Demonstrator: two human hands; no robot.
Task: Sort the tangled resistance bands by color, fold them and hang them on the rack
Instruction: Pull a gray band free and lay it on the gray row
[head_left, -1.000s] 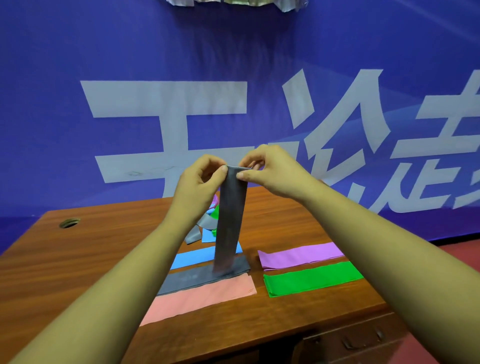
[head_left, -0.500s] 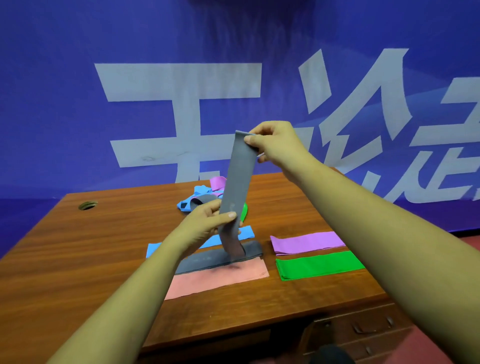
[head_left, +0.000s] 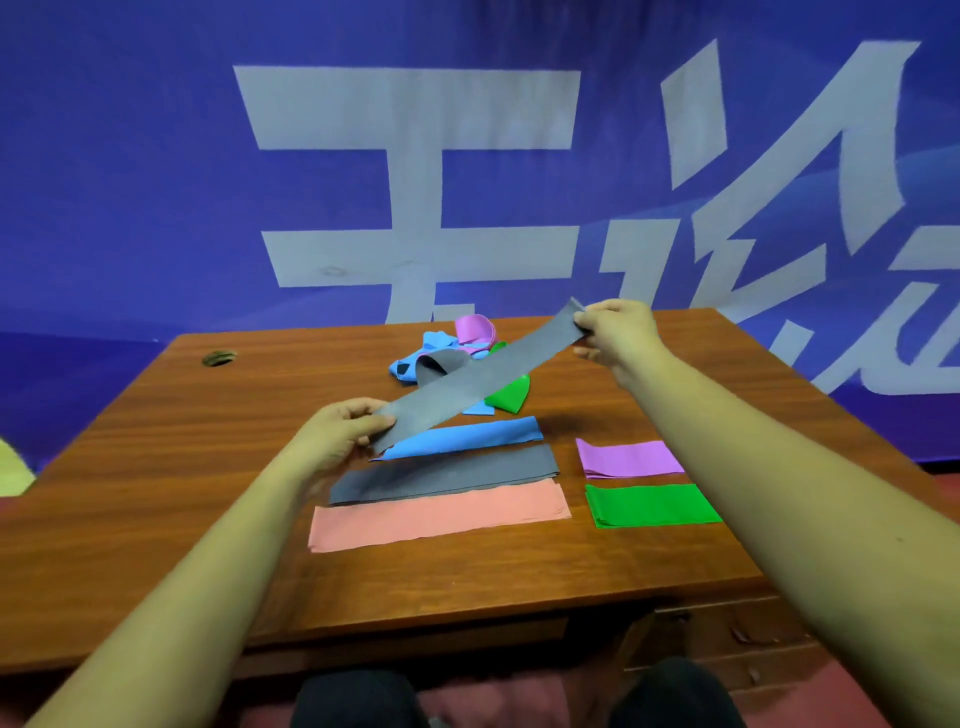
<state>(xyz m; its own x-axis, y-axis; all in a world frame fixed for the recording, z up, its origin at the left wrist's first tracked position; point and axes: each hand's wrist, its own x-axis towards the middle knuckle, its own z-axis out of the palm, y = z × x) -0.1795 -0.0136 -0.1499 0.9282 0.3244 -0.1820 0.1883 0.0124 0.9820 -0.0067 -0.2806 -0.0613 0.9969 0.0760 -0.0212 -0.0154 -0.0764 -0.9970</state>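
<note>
Grey band (head_left: 480, 376) stretched flat in air above desk, slanting low-left to high-right; left hand (head_left: 340, 434) pinches near end, right hand (head_left: 618, 332) pinches far end. Below on wooden desk (head_left: 156, 467): folded blue (head_left: 462, 436), grey (head_left: 447, 473), salmon (head_left: 441, 512), purple (head_left: 628, 457), green (head_left: 649, 504) bands. Tangled pile (head_left: 452, 353) behind. Blue banner w/ white characters (head_left: 156, 182) fills back wall.

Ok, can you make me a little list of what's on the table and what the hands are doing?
held: grey band, stretched between both hands above the table
left hand: pinches its near end
right hand: pinches its far end
flat on table: blue band, grey strip, pink band, purple band, green band
tangled pile: at the back, unsorted
rack: not in view
</note>
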